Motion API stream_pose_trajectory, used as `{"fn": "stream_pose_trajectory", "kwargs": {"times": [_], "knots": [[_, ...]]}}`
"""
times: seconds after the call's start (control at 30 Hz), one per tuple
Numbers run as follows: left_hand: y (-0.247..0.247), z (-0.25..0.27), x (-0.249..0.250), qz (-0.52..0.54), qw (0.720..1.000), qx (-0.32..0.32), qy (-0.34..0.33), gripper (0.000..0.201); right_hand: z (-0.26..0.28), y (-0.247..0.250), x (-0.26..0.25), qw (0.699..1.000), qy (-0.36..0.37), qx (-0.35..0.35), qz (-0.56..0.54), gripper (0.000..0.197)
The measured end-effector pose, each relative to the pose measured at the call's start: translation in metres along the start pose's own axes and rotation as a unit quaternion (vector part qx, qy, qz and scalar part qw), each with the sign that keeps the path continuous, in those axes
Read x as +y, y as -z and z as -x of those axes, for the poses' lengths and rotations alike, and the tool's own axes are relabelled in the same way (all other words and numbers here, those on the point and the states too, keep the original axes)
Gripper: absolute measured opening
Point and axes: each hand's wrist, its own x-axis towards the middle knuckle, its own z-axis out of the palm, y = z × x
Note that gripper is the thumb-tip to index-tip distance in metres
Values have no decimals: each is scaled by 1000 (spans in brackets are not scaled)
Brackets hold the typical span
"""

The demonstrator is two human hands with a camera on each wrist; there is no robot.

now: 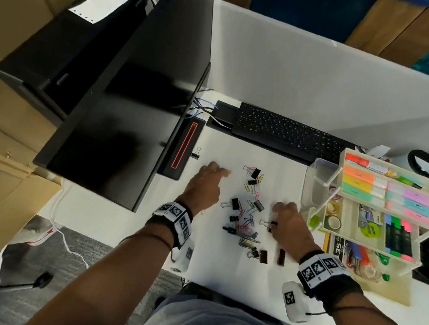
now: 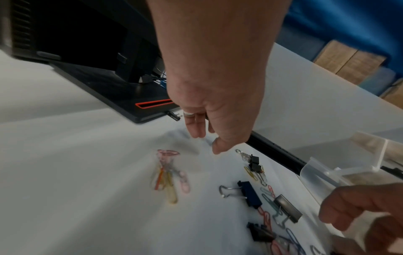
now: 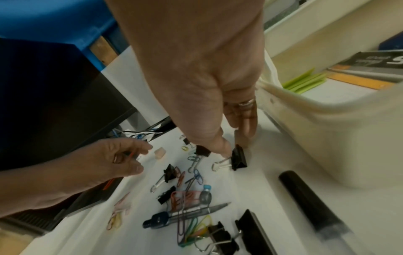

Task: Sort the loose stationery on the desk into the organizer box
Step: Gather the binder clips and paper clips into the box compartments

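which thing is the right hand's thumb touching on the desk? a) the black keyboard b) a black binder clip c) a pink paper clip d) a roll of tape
b: in the right wrist view the thumb tip of the right hand sits on the wire handle of a black binder clip, close beside the organizer box.

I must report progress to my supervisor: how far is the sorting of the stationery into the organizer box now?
Done: the organizer box already holds highlighters and tape rolls. In hand: the right hand has its thumb on a black binder clip lying on the desk; the left hand is open, holding nothing. Left: many binder clips, paper clips and a pen lie loose, so much remains.
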Motion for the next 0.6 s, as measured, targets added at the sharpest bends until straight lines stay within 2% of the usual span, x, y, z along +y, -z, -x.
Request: {"fn": "stream_pose_trajectory", "kwargs": {"times": [0.1,0.17,0.23,0.3,0.43,0.53,0.6], "knots": [[-2,-19,8,-23,999,-17,-25,60,-3,-1,0,998,-30,-27,39,44],[-8,-22,6,-28,998,-18,-47,54,-2,-6,1,997,-35,-37,55,39],[-20,-22,-1,-21,998,6,-62,43,-2,-9,3,998,-47,-37,26,29],[-23,-21,-3,-10,999,12,-40,33,-2,-13,7,999,-32,-33,20,23],[-15,-13,0,15,1000,-7,5,36,1,-15,12,1000,-7,0,0,19],[-13,-6,-1,5,1000,-4,22,30,8,-6,13,998,45,37,-35,27],[-10,2,5,38,999,13,19,18,15,5,17,990,81,69,-89,24]]}}
